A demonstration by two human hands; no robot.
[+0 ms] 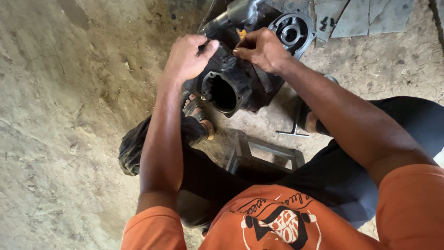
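On bare dirt floor (69, 115), left hand (187, 58) and right hand (261, 48) pinch the black engine casing (231, 88) top edge.

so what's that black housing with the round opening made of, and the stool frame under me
Black housing with the round opening: probably cast metal, dull greasy black, thick walls around the bore. Grey angular stool frame: looks like welded steel angle, worn matte grey. Both hands rest on the housing.

The housing (231, 88) lies on the floor (60, 115) ahead of the seated person. The left hand (187, 58) rests on its upper left edge; the right hand (261, 48) rests on its top, just right of the left. A round flange (292, 31) sits behind and right of the housing. A T-handle tool (296, 125) lies right of it, and a stool (263, 155) stands nearer, between the legs.
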